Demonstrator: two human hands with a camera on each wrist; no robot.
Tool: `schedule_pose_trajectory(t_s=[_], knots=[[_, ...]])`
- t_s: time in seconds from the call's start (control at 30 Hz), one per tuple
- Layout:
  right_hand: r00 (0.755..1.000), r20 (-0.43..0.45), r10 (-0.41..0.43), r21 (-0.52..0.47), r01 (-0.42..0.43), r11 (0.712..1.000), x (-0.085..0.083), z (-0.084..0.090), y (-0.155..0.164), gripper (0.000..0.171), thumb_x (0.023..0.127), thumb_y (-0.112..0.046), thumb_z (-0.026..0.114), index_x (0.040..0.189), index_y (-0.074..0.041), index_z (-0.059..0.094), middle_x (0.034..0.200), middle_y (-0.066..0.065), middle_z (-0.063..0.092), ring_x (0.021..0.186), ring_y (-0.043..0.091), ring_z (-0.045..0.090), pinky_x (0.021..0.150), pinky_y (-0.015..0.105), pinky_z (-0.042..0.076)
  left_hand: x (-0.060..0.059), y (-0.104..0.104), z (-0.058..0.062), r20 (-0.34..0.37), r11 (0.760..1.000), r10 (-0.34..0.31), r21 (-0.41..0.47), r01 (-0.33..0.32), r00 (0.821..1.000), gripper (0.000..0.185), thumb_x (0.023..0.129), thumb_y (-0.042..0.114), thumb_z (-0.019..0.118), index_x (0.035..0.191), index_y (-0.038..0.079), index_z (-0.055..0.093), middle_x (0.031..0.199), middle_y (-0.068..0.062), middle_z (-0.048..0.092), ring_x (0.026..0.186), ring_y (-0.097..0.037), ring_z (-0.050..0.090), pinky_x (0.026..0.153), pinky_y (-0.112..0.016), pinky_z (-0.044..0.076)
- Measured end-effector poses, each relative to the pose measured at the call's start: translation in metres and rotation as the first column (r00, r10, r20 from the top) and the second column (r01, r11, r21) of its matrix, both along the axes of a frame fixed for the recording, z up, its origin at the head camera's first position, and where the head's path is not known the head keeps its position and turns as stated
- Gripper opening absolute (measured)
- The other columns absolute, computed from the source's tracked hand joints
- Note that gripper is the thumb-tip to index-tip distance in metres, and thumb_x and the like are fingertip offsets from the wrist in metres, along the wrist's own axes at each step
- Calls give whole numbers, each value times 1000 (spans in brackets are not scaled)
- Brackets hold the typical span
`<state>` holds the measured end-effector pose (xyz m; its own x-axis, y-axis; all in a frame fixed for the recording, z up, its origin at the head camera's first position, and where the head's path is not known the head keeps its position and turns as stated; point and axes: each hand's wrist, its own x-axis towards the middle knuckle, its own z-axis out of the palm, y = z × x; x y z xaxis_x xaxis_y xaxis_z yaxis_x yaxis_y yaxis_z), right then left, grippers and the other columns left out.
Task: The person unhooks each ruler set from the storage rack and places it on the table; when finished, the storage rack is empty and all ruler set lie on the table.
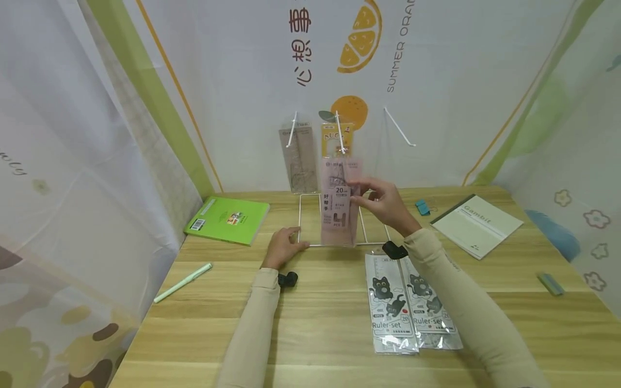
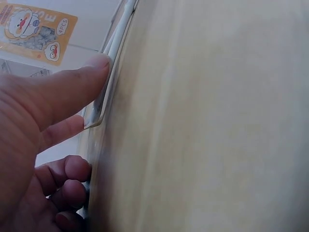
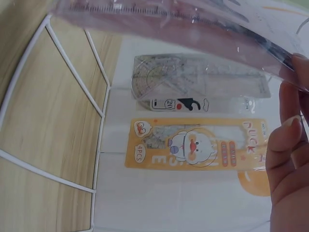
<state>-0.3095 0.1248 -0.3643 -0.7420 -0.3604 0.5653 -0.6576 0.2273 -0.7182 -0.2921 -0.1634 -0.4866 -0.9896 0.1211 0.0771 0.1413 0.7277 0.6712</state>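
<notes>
My right hand (image 1: 383,202) pinches the upper right edge of a pink ruler pack (image 1: 337,202) and holds it upright in front of a white wire rack (image 1: 303,215). In the right wrist view the pink ruler pack (image 3: 169,24) crosses the top, with my fingers (image 3: 289,145) on its edge. My left hand (image 1: 283,248) rests on the table at the rack's front left corner. Up close, one straight finger (image 2: 72,82) presses on the rack's wire (image 2: 108,72). A clear ruler pack (image 1: 299,159) and an orange duck pack (image 1: 337,137) hang on the rack's hooks.
Two cat-print ruler-set packs (image 1: 390,302) lie side by side by my right forearm. A green book (image 1: 228,218) and a green pen (image 1: 183,282) are at the left. A white notebook (image 1: 475,223) and two small erasers (image 1: 422,207) lie right. The rack's right hook (image 1: 400,126) is bare.
</notes>
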Motion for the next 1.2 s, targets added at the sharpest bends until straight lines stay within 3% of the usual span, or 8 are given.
schedule_pose_trajectory(t_s=[0.07,0.33,0.5,0.63,0.8,0.93,1.1,1.2], knots=[[999,-34,5,0,-5,1000,-3,-8,3,36,87,8,73,122,4,68,94,17,68,82,10,56,59,20,45,0,0,0,-7,1000,0,-7,0,1000,59,88,31,78,137,3,60,121,-20,65,112,-37,58,99,-51,47],[996,-77,44,-41,-47,998,14,3,6,36,85,8,74,121,1,70,90,11,67,80,10,57,60,21,46,0,0,1,0,1000,3,-2,-3,1000,59,87,30,79,137,4,61,114,-19,66,108,-35,57,99,-51,46],[994,-83,66,-49,-70,996,24,7,5,37,84,11,73,120,3,69,91,13,69,79,11,58,58,22,47,-1,0,0,13,1000,11,0,-11,1000,59,88,31,79,138,5,61,122,-20,65,115,-37,57,102,-51,45],[997,-22,68,-54,-69,996,35,7,3,36,86,8,72,121,3,69,89,13,69,78,12,59,58,21,49,-1,1,0,17,1000,15,4,-15,1000,59,87,30,79,137,4,61,125,-21,64,117,-38,56,103,-52,45],[985,155,78,-76,-67,995,51,4,2,36,87,4,73,123,4,67,91,11,70,74,13,62,62,22,53,0,1,-1,14,1000,16,7,-16,1000,59,87,30,79,137,4,61,127,-21,64,118,-39,56,104,-52,45],[935,341,98,-79,-76,994,65,-5,3,41,88,-1,74,128,3,64,97,6,71,75,15,61,65,23,53,0,1,-1,15,1000,15,4,-16,1000,59,88,31,79,137,4,61,126,-21,64,118,-39,56,104,-52,44],[819,565,99,-82,-64,995,78,-24,7,47,89,-7,74,134,2,59,101,2,71,84,14,65,75,28,57,1,1,1,11,1000,10,12,-10,1000,59,87,30,78,137,4,60,128,-23,63,119,-40,56,104,-53,44],[764,641,78,-69,-44,997,83,-36,8,50,89,-10,75,134,1,59,93,0,70,78,11,63,70,26,54,1,1,2,7,1000,7,12,-8,1000,59,87,29,78,138,4,60,131,-23,62,120,-40,56,105,-54,44]])
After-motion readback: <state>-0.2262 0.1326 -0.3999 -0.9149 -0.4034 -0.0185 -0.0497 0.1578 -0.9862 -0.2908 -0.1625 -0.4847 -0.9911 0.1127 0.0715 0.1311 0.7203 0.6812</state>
